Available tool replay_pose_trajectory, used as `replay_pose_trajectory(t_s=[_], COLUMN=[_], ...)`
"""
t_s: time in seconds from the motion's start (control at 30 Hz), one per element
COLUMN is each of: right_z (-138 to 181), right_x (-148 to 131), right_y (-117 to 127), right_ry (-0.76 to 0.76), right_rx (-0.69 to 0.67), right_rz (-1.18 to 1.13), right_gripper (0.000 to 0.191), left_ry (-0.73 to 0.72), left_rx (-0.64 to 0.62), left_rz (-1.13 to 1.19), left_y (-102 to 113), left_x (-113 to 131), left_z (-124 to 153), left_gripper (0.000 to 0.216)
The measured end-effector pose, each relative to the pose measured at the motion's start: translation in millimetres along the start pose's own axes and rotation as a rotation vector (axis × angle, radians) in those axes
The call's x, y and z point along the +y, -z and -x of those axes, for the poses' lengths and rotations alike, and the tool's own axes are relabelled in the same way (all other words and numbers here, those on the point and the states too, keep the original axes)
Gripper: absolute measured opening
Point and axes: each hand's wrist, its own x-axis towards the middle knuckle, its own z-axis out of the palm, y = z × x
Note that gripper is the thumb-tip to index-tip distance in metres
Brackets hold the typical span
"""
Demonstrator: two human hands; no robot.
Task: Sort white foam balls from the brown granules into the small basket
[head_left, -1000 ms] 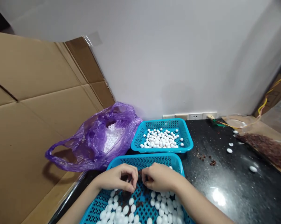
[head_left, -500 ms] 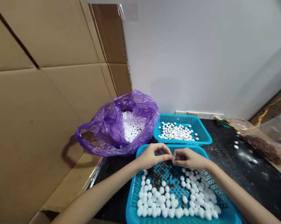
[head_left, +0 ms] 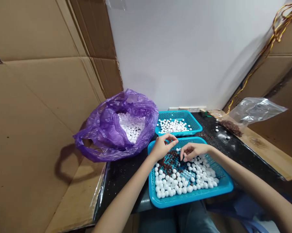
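Note:
My left hand (head_left: 163, 147) hovers over the far side of the near blue plastic basket (head_left: 161, 204), thumb and forefinger pinched together. Whatever lies in that pinch is too small to make out. Lower and to the right, my right hand (head_left: 191, 151) is inside the basket, with its fingers curled down beside the dark bits. Its fingertips come together near the basket floor, and anything between them is hidden. Small white balls (head_left: 171, 186) cover the basket's front and right. Loose dark reddish-brown bits (head_left: 168, 163) lie at its back left.
A purple plastic bag (head_left: 104, 132) of white balls stands at left, against cardboard (head_left: 34, 106). Behind the near basket sits a second blue basket (head_left: 195, 128) with white balls. At right are a brown pile (head_left: 230, 127), a clear bag (head_left: 257, 110) and yellow wires (head_left: 245, 84).
My hands, fingertips nearly touching before, have parted; the right one has dropped toward the basket floor. The view has shifted, showing the basket's front edge and more of the right side.

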Motion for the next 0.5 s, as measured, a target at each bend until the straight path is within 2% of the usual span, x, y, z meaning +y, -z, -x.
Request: replay_pose_trajectory(t_s=[0.23,0.37,0.5], right_z=[5.7,10.9,13.8], right_x=[-0.9,-1.6,-2.8], right_y=[0.1,4.2,10.7], right_ry=[0.048,0.082,0.147], right_rx=[-0.145,-0.337,-0.316], right_rz=[-0.014,0.01,0.088], right_gripper=[0.036,0.035,0.026], left_ry=[0.071,0.132,0.186], left_rx=[0.022,0.069,0.091], left_rz=[-0.019,0.015,0.062], left_y=[-2.0,-1.6,0.4], left_x=[-0.4,3.6,11.1], left_z=[-4.6,-9.7,-12.7], left_gripper=[0.017,0.021,0.021])
